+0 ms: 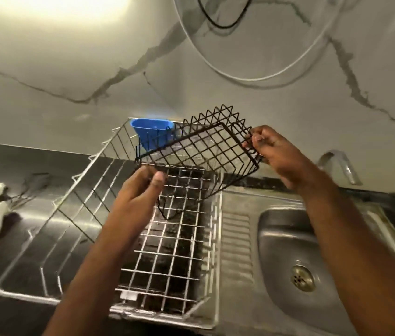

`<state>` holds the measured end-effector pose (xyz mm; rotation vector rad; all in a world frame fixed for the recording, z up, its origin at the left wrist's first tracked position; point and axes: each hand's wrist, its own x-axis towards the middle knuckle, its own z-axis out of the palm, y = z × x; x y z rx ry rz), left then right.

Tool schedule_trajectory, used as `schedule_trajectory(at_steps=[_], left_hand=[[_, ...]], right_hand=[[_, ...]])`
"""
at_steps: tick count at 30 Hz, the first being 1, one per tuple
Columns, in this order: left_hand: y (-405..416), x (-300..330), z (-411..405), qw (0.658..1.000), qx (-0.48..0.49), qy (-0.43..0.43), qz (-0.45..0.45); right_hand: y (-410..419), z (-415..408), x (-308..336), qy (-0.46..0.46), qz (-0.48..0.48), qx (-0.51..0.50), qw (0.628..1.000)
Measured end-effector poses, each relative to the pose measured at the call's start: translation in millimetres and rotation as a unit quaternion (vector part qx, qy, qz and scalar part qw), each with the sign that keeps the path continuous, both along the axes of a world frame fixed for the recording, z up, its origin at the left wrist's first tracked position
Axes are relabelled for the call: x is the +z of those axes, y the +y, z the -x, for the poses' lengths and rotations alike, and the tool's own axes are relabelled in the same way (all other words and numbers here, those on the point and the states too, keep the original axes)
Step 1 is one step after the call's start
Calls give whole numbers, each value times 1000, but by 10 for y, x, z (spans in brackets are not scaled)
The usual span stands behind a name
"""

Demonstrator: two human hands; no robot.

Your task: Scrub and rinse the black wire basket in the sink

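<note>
Black wire basket (199, 151): rectangular open grid, held tilted in the air above the steel rack (167, 238) on the bench (9, 161), left of the sink (300, 251); it looks light, stiff and easy to hook with fingers, best taken by the rim wires at opposite ends. Left hand (143, 187) pinches the near-left rim and right hand (266, 144) curls round the right-end wires. A blue cup (148, 134) sits behind; no brand, label or writing is readable.
</note>
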<state>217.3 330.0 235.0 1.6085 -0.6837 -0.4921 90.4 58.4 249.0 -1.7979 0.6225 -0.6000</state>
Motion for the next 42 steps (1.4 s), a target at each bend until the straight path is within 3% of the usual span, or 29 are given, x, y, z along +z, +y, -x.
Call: schedule_trajectory(at_steps=[6, 11, 15, 19, 24, 31, 35, 42], left_hand=[[325, -209, -453, 992, 6, 55, -115], [345, -461, -580, 978, -5, 61, -199], [274, -627, -582, 957, -56, 84, -272], [201, -650, -486, 931, -63, 219, -286], [134, -711, -408, 905, -94, 271, -313], [90, -751, -259, 890, -138, 232, -368], [114, -700, -259, 883, -146, 196, -401], [307, -598, -251, 876, -187, 41, -442]], right_hand=[[178, -856, -12, 50, 17, 56, 997], [114, -1580, -139, 158, 56, 96, 981], [61, -1989, -297, 251, 97, 120, 956], [69, -2172, -418, 384, 104, 192, 897], [80, -2234, -690, 440, 142, 231, 856], [140, -2150, -936, 412, 154, 210, 873], [180, -2129, -1000, 370, 145, 173, 901], [301, -2053, -882, 372, 276, 111, 879]])
